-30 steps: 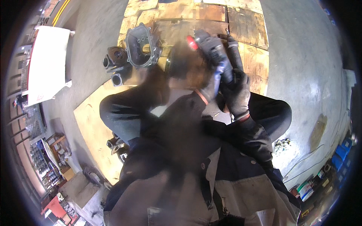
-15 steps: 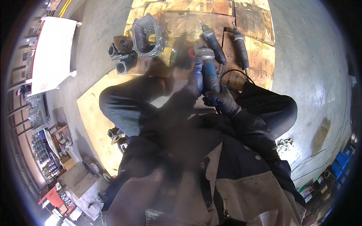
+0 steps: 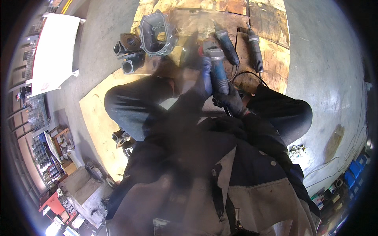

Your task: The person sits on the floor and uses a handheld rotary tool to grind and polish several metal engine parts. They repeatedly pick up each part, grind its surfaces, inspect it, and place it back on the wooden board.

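Both gloved hands hold a blue angle grinder [image 3: 219, 74] with a grey metal head, pointed away from me. My left hand [image 3: 207, 78], in a blue glove, is closed along the left side near the head. Around the rear of the body wraps my right hand [image 3: 233, 103], in a dark glove, with the cord hanging below it. A red disc [image 3: 201, 51] shows at the head's left. Beside the disc lies a dark blocky part [image 3: 189, 56], blurred and shaded; whether the disc touches it I cannot tell.
A grey metal housing [image 3: 170, 44] and dark flanged pipe fittings [image 3: 133, 63] stand at the far left. Two corded straight grinders, one blue [image 3: 227, 47] and one grey [image 3: 255, 51], lie to the right on stained wooden boards [image 3: 271, 55]. My bent knees flank the work.
The view has tilted slightly. My right hand has shifted a little up and left on the grinder's rear. Both hands keep their hold.
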Demonstrator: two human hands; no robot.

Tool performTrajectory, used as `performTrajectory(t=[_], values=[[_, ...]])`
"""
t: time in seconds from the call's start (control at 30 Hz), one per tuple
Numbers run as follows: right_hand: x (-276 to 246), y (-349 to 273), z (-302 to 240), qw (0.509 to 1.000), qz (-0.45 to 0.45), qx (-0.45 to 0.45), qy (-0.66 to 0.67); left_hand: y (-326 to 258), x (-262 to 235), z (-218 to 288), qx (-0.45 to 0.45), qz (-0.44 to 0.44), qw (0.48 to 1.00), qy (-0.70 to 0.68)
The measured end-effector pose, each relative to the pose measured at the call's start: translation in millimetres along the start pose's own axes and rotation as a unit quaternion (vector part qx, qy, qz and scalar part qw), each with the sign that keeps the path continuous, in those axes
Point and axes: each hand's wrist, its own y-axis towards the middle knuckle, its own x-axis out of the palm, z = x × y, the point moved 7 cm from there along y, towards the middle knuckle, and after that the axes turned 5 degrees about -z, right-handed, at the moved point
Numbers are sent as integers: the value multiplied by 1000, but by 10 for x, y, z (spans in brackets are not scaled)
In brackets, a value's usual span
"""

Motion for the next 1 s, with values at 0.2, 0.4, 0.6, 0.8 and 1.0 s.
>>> performTrajectory(t=[0.2,0.4,0.6,0.8,1.0], values=[[257,0,-264,999,8,27,-28,-105,-74,-16,4,18,999,49],[231,98,-148,994,12,9,-110,-71,-153,17,36,3,999,-8],[212,195,-124,992,10,12,-128,-110,-207,86,97,72,990,76],[208,150,-144,984,39,15,-172,-80,-242,71,87,79,992,42],[213,206,-130,986,26,-24,-162,-91,-223,133,72,100,988,95]])
